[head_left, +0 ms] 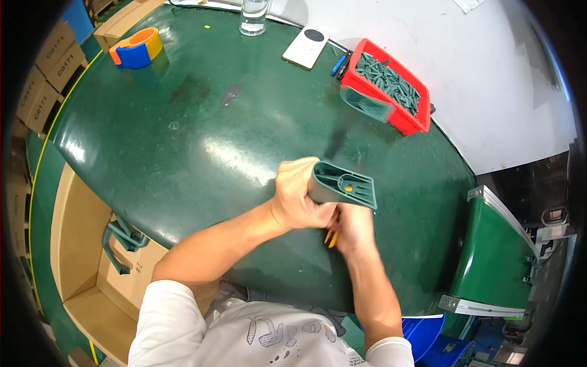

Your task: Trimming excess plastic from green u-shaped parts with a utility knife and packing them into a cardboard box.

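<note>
My left hand is closed around a dark green plastic part, hollow and ribbed at its open end, held up over the table. Just below it, my right hand is closed on a tool with yellow handles. The tool's working end is hidden behind the green part and my fingers, so its exact kind does not show. Both hands are close together above the front half of the green table.
A red bin of small green pieces stands back right, a blurred green part against it. Behind are a phone and a glass of water. A tape roll sits far left; a carton with green parts stands lower left.
</note>
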The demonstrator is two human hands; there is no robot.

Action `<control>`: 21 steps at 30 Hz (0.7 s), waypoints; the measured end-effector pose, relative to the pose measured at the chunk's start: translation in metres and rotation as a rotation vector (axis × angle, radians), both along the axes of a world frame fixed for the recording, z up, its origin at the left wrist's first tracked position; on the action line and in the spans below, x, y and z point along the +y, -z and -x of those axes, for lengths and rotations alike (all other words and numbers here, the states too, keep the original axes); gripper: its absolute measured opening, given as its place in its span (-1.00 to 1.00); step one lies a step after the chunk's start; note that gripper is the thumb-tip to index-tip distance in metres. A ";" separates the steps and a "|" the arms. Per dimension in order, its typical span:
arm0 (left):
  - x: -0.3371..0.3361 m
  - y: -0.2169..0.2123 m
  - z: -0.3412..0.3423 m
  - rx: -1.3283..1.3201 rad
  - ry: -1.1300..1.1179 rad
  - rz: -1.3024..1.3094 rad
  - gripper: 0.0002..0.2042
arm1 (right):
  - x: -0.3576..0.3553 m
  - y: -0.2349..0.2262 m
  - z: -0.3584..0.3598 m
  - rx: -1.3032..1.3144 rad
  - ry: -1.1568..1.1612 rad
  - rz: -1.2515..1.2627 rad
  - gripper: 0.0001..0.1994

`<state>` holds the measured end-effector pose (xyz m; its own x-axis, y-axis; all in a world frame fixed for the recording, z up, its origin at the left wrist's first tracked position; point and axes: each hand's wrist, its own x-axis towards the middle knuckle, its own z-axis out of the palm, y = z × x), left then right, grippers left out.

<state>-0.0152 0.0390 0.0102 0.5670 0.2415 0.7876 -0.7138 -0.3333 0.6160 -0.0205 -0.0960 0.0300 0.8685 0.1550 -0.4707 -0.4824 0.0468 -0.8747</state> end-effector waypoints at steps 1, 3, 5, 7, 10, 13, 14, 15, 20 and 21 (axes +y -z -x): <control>0.001 0.004 -0.001 0.002 -0.064 -0.013 -0.83 | 0.006 -0.001 0.013 0.019 -0.069 0.052 -0.74; 0.003 0.000 -0.002 0.144 -0.122 0.135 -0.90 | 0.005 -0.005 0.018 -0.157 0.055 0.074 -0.78; 0.002 -0.008 -0.002 0.372 -0.019 0.523 -0.90 | -0.008 -0.017 0.016 -0.544 0.202 0.099 -0.76; 0.007 -0.008 -0.003 0.394 0.241 0.765 -0.85 | -0.020 -0.043 0.013 -1.005 0.231 0.095 -0.74; 0.002 0.001 -0.009 0.475 0.478 0.918 -0.76 | -0.048 -0.094 -0.017 -1.449 0.273 0.172 -0.72; 0.002 -0.004 -0.002 0.518 0.603 0.973 -0.76 | -0.056 -0.100 -0.077 -1.105 0.342 0.434 -0.68; 0.001 -0.006 -0.002 0.533 0.645 1.019 -0.76 | -0.061 -0.097 -0.088 -0.983 0.290 0.564 -0.67; -0.001 -0.008 -0.002 0.553 0.690 1.025 -0.77 | -0.063 -0.083 -0.087 -0.933 0.198 0.616 -0.67; -0.005 -0.008 -0.002 0.614 0.717 0.979 -0.69 | -0.046 0.001 -0.030 -0.857 -0.125 0.649 -0.67; -0.005 -0.010 -0.001 0.641 0.713 0.952 -0.66 | -0.041 0.003 -0.024 -0.813 -0.079 0.602 -0.69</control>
